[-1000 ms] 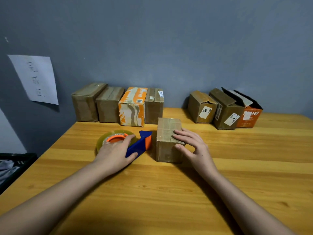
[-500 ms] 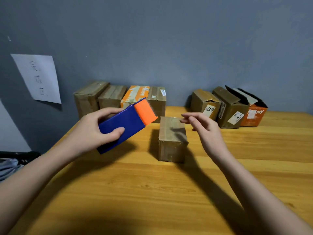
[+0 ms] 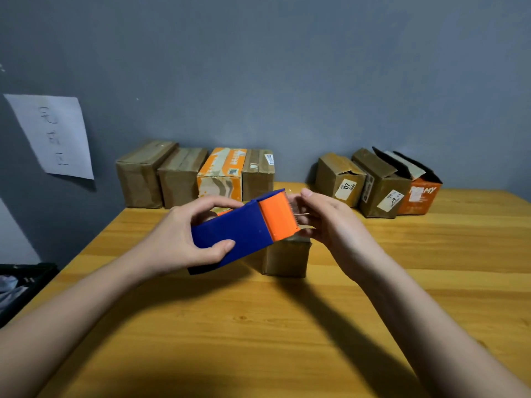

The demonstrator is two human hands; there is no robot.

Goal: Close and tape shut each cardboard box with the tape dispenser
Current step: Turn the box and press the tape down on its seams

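Blue tape dispenser [image 3: 244, 231] gripped in left hand [image 3: 175, 239], right hand [image 3: 324, 222] fingers [image 3: 309, 196] seemingly pinching tape at its teeth; next, pull it over the cardboard box [image 3: 286, 257].

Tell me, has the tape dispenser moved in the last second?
Yes. The tape dispenser rose off the table and now hangs in the left hand.

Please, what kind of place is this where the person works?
Probably a small home or office packing corner: a plain wooden table against a grey wall, rows of cardboard boxes along it, a handwritten paper sheet on the wall, and a tape dispenser in use.
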